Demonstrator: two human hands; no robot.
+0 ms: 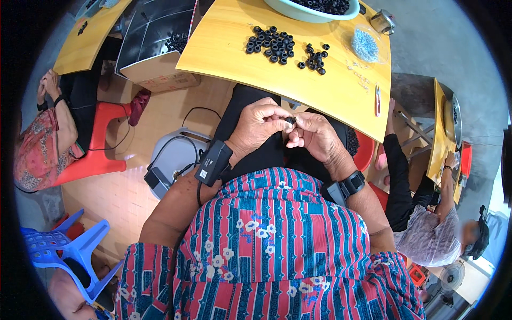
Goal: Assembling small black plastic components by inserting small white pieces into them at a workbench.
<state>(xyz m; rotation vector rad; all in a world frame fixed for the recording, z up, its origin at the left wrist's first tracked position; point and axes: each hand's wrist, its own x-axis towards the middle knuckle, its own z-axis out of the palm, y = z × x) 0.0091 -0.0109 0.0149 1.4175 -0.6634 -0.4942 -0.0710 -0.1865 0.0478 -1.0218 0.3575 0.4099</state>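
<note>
Over my lap, just off the near edge of the yellow table [224,45], both hands meet at a small black rounded part [290,121]. My left hand [255,126] pinches it between thumb and forefinger. From the other side, the thumb and forefinger of my right hand [320,137] close on the same part, the other fingers curled below. Fingertips cover most of it, so its exact shape is hidden. On the table lie a larger cluster of black ring-like parts [270,45] and a smaller cluster [314,60] to its right.
A pale green basin [312,17] of black parts stands at the far edge. Right of it are a metal cup [382,22], a bag of small clear-blue pieces [365,45] and red-handled snips [377,101]. A cardboard box [160,74] sits left. Co-workers sit on both sides.
</note>
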